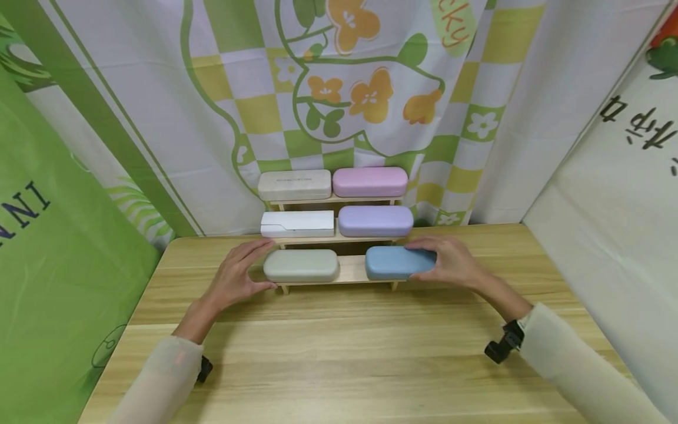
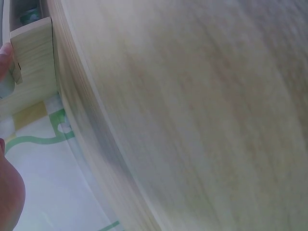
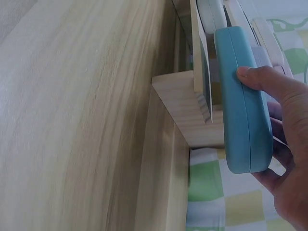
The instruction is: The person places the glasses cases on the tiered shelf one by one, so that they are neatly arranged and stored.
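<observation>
On the bottom tier of a wooden stepped rack, my right hand grips the right end of a blue glasses case. In the right wrist view the thumb presses the front of the blue case and the other fingers go behind it; the case overhangs the tier's end. My left hand is at the left end of a grey-green glasses case, thumb and fingers spread apart around that end. The left wrist view catches only a thumb and part of the hand at its edge; contact with the case is unclear.
Higher tiers hold a white case, a lavender case, a cream case and a pink case. A patterned curtain hangs right behind the rack. Wooden tabletop extends in front.
</observation>
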Action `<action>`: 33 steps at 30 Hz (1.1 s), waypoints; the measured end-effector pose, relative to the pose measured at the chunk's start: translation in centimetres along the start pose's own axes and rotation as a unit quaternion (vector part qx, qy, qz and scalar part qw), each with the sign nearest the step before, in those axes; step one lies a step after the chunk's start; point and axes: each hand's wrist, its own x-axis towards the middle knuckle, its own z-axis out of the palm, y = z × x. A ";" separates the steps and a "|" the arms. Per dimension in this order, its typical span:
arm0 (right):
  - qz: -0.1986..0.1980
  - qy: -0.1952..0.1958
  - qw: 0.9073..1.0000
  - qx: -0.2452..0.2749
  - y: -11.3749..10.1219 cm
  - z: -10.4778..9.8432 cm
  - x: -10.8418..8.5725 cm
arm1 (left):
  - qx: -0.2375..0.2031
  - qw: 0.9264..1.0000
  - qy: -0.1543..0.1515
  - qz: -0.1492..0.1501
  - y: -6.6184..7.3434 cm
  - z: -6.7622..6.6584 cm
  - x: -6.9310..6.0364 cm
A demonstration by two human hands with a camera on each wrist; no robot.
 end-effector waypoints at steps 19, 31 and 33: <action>-0.006 0.024 1.000 0.016 -0.8 2.9 1.0 | -0.002 1.000 -0.002 -0.006 0.3 0.0 -0.2; 0.007 0.015 0.999 0.034 -1.4 3.6 1.8 | 0.002 1.000 0.004 -0.002 0.2 0.0 -0.1; 0.007 0.015 0.999 0.033 -1.4 3.7 1.9 | 0.002 1.000 0.000 -0.005 0.2 -0.1 -0.1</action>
